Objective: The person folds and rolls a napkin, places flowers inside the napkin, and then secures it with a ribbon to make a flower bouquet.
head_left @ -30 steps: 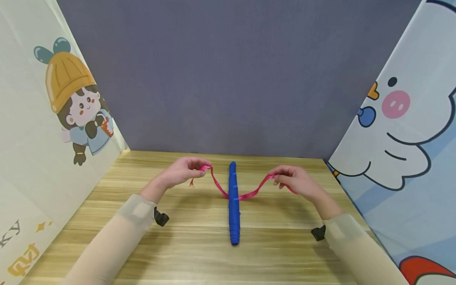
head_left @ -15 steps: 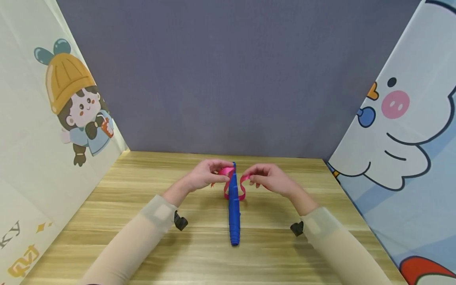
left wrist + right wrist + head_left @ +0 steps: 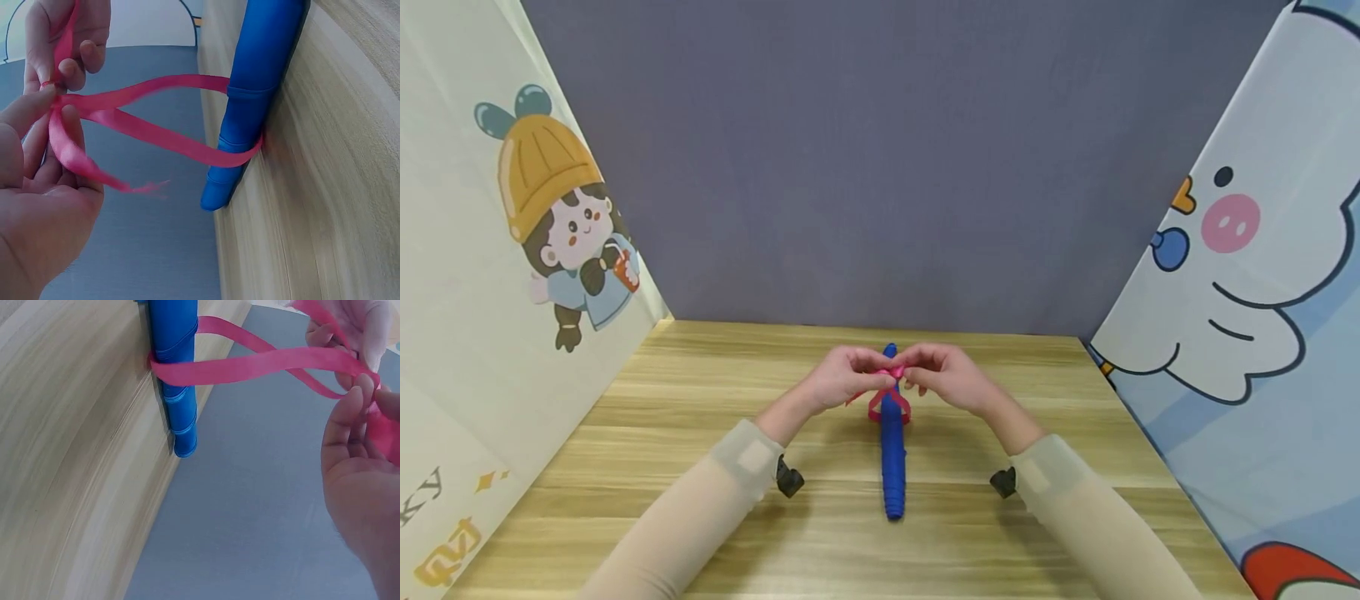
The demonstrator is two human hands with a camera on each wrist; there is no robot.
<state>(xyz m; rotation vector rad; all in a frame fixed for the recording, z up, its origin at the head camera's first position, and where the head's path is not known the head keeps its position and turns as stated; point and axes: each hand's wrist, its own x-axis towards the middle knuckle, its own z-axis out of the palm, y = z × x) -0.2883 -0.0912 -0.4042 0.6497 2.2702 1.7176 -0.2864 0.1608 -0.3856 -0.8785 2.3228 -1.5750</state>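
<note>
A long blue roll (image 3: 892, 467) lies on the wooden table, pointing away from me. A pink ribbon (image 3: 162, 142) passes under it and rises on both sides to my hands, which meet above the roll's far half. My left hand (image 3: 853, 377) pinches one side of the ribbon between thumb and fingers, and a frayed end hangs from it in the left wrist view. Fingertips of my right hand (image 3: 947, 379) pinch the other side. Both strands come together at the fingertips in the right wrist view, where the fingers partly hide the crossing.
The wooden table (image 3: 760, 533) runs back to a grey panel (image 3: 880, 167). Printed cloth walls stand at both sides, a cartoon child (image 3: 576, 217) on the left one and a white cartoon bird (image 3: 1255, 275) on the right one.
Both hands have moved inward from either side of the roll and now meet above it. The ribbon's two sides have come together into a loop around the roll, which has stayed in place.
</note>
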